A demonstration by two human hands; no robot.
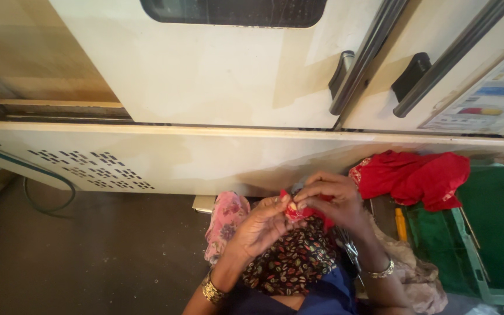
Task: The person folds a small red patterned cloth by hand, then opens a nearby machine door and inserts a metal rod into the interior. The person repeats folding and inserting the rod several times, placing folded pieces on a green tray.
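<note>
Head view | lower centre of frame: left hand (263, 224) and right hand (329, 195) were both pinched closed on small red piece (294, 211) | step judged: fingertip handling | next needs steady grip | red cloth (412, 177) over green crate (500, 245), right.

Cream machine cabinet (217, 76), green plastic crate (497, 233), red cloth (415, 175) on its rim, pink floral fabric (226, 219), grey floor (88, 251)
</note>
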